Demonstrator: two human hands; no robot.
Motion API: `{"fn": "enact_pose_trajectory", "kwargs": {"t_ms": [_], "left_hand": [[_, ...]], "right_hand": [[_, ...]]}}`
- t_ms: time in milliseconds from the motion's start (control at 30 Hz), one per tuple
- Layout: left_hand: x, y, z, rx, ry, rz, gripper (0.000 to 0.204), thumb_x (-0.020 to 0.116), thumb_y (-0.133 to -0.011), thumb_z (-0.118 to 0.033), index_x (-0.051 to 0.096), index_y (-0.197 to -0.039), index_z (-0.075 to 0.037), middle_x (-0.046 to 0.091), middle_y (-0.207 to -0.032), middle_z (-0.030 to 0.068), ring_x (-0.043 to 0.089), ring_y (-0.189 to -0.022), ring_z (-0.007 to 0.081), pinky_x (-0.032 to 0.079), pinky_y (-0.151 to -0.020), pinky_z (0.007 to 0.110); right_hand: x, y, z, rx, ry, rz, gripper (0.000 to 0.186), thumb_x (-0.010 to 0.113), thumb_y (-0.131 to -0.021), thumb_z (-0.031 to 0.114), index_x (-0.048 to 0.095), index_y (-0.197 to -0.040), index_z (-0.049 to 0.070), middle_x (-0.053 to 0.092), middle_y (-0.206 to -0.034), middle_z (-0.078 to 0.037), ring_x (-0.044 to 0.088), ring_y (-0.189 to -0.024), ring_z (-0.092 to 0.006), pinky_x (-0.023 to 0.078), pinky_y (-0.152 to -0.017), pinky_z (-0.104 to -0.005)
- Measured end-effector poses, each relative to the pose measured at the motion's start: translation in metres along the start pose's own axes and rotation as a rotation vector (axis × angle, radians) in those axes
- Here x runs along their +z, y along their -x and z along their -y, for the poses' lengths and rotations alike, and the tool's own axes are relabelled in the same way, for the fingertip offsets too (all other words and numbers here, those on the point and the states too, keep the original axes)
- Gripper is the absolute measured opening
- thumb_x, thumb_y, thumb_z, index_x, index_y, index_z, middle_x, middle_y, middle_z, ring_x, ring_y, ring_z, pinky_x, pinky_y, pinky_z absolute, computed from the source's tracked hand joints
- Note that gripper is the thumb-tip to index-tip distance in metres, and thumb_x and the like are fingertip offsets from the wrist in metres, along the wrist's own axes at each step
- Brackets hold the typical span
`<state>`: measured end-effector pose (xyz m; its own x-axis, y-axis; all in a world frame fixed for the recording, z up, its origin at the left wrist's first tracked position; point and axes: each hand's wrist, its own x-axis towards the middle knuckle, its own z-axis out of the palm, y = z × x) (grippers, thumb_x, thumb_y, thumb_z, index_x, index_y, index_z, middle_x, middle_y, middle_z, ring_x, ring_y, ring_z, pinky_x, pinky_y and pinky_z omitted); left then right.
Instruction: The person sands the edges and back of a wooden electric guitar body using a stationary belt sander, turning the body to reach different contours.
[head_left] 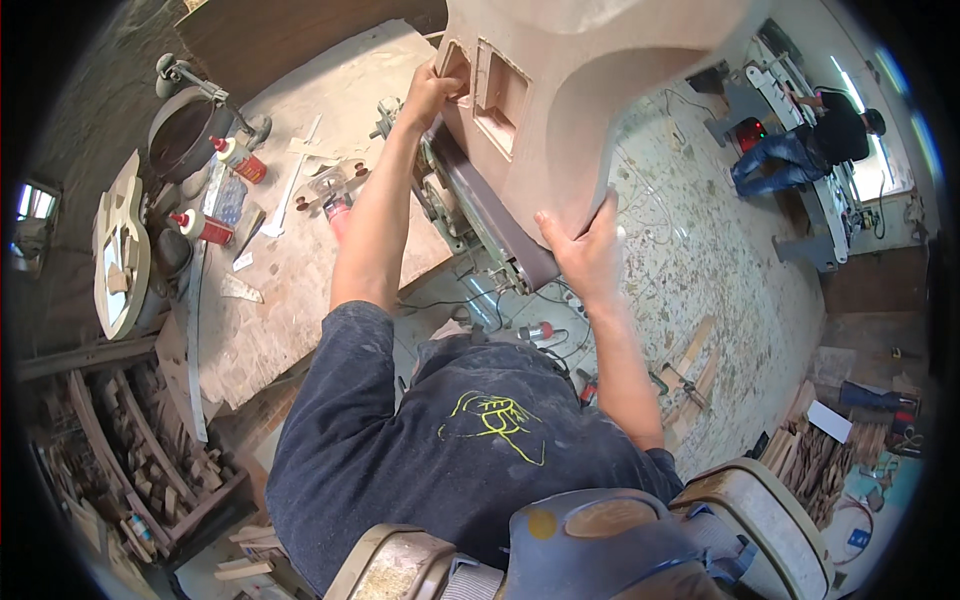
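A broad, pale brown wooden piece shaped like a guitar body (560, 120) is held up in front of the person, above a long machine with a dark brown abrasive belt (485, 205); it covers part of the belt, and whether the two touch cannot be told. Its face is smooth, matt and bare, with fine streaks of grain and a faintly pinkish, dusty tone. Near its left side is a rectangular cavity (503, 98) with crisp walls and a narrow stepped rim, paler inside than the face. Just beside this, closer to the edge, lies a smaller opening with rounded corners (456, 57). Toward the right the surface dips into a wide, shaded, scooped curve, and the outline narrows downward to a rounded lower end. The left hand (432, 95) grips the left edge, its fingers curled at the smaller opening. The right hand (590, 250) clasps the lower right edge, thumb lying on the near face. To the left, a dusty, light brown wooden bench (255, 335) carries two white plastic bottles with red caps (205, 227).
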<state>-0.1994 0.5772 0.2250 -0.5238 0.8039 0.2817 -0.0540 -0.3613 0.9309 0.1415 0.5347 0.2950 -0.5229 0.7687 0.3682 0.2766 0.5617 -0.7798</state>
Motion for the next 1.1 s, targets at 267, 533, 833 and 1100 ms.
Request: {"fn": "enact_pose_trajectory", "kwargs": {"t_ms": [267, 533, 833, 1100], "left_hand": [[-0.006, -0.013, -0.013, 0.043, 0.023, 0.067, 0.037, 0.056, -0.069, 0.000, 0.063, -0.106, -0.001, 0.059, -0.087, -0.0005, 0.055, -0.076, 0.0099, 0.045, -0.068, 0.026], [-0.015, -0.032, -0.026, 0.077, -0.039, 0.154, 0.041, 0.059, -0.075, -0.001, 0.063, -0.116, -0.004, 0.065, -0.100, -0.0008, 0.061, -0.090, 0.0096, 0.048, -0.082, 0.024], [-0.014, -0.030, -0.027, 0.084, -0.080, 0.136, 0.043, 0.060, -0.077, -0.001, 0.063, -0.120, -0.004, 0.066, -0.103, -0.0009, 0.061, -0.093, 0.0093, 0.048, -0.084, 0.024], [-0.014, -0.028, -0.005, 0.040, -0.003, 0.084, 0.047, 0.059, -0.072, -0.002, 0.062, -0.119, -0.001, 0.064, -0.101, 0.0000, 0.061, -0.091, 0.0109, 0.048, -0.084, 0.026]], "right_hand": [[0.016, 0.006, -0.011, 0.091, -0.041, -0.030, 0.056, 0.083, -0.081, 0.018, 0.047, -0.119, -0.005, 0.071, -0.098, -0.024, 0.074, -0.087, -0.0321, 0.057, -0.075, -0.0412], [0.032, 0.006, -0.029, 0.026, -0.120, -0.076, 0.066, 0.083, -0.081, 0.022, 0.042, -0.127, 0.000, 0.071, -0.100, -0.028, 0.072, -0.090, -0.0418, 0.057, -0.076, -0.0466], [0.033, 0.007, -0.030, -0.013, -0.096, -0.097, 0.065, 0.084, -0.081, 0.021, 0.043, -0.126, -0.003, 0.069, -0.100, -0.027, 0.072, -0.089, -0.0406, 0.056, -0.076, -0.0457], [0.023, 0.008, -0.019, 0.035, -0.045, -0.061, 0.065, 0.083, -0.081, 0.023, 0.044, -0.127, -0.001, 0.069, -0.096, -0.030, 0.072, -0.086, -0.0448, 0.057, -0.071, -0.0489]]}}
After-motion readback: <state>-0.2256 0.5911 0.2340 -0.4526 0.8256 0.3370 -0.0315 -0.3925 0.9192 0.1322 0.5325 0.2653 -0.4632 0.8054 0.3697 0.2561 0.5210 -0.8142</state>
